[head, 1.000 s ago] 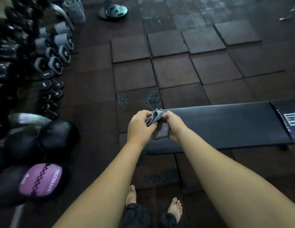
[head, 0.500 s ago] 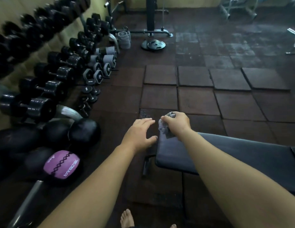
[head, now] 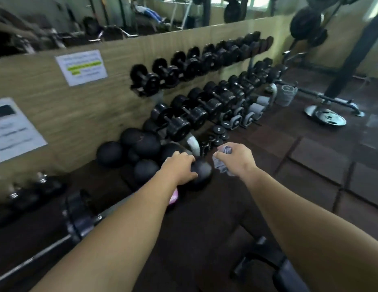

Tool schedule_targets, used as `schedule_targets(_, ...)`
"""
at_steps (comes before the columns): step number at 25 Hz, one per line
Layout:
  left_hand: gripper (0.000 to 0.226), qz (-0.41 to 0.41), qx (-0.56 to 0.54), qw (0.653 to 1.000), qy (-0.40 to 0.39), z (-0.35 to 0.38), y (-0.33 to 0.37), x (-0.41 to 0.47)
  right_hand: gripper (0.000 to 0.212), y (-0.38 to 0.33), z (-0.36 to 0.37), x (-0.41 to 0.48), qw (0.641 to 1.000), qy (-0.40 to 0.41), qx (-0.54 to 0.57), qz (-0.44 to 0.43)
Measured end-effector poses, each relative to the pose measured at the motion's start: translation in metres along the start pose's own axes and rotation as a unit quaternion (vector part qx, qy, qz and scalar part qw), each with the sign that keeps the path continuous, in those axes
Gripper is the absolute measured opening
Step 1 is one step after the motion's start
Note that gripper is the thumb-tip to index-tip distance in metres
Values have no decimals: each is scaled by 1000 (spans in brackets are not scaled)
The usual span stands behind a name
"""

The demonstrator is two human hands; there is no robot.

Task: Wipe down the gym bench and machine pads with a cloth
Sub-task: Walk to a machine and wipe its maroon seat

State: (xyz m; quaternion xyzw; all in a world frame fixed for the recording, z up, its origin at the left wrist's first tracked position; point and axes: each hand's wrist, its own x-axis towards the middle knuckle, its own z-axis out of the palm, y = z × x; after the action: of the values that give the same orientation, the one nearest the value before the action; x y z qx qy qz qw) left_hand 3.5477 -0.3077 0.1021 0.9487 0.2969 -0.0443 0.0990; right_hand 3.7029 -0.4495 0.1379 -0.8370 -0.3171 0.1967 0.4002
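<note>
Only one grey cloth (head: 221, 165), tight within right hand (head: 236, 159) fingers (head: 223, 158); left hand (head: 179, 165) fingers loose.

The crumpled fabric cloth (head: 220, 165) is pale grey. Racked round-headed dumbbells (head: 184, 123) and rubber medicine balls (head: 109, 153) are black. The wood-grain wall panel (head: 78, 106) is tan; its white paper notice (head: 81, 67) seems banded yellow-green.

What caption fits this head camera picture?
Right hand grips a grey cloth, left hand open, near the dumbbell rack.
</note>
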Motion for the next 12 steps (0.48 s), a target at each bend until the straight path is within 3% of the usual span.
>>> schedule_targets(6, 65, -182, -6, 983, 9, -31, -164, -68, 18, -125, 148, 34, 979, -131, -55, -147)
schedule_targets(12, 65, -344, -22, 939, 7, -43, -282, -145, 19, -224, 284, 36, 937, -277, -44, -207)
